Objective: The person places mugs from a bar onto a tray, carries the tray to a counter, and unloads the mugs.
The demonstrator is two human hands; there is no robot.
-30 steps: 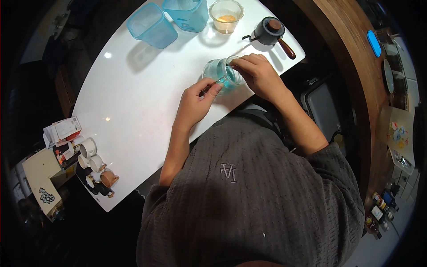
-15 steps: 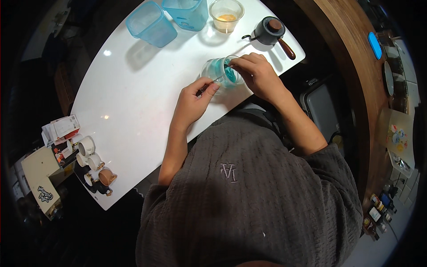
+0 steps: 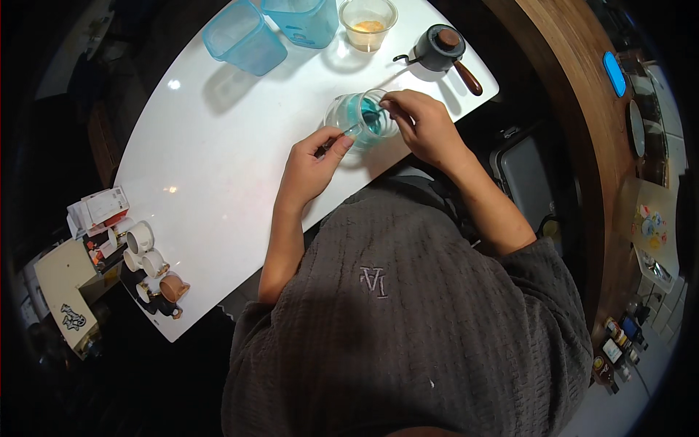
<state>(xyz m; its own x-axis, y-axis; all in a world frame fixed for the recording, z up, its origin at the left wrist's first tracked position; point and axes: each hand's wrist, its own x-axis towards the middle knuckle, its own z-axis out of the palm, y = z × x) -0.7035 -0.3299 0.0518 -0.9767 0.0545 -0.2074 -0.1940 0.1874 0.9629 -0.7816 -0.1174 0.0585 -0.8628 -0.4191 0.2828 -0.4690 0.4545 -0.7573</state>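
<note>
A clear glass jug (image 3: 336, 115) with blue-green liquid (image 3: 367, 107) in it is near the table's front edge, tilted with its mouth to the right. My left hand (image 3: 309, 166) is closed at its near side, with thumb and fingers pinching what looks like its handle. Over the mouth, my right hand (image 3: 424, 130) pinches a thin utensil whose dark end dips into the liquid. My fingers hide most of the utensil, so its exact kind is unclear.
On the white table (image 3: 218, 160) stand two blue translucent containers (image 3: 251, 47), (image 3: 306, 25), a clear cup (image 3: 369, 33) with a yellowish substance and a dark pot (image 3: 439, 51) with a wooden handle. Several mugs (image 3: 142, 238) crowd the left corner. A wooden counter (image 3: 575, 95) runs along the right.
My right hand and the utensil have shifted slightly within the jug's mouth, and more of the utensil's dark end shows. My left hand keeps its hold.
</note>
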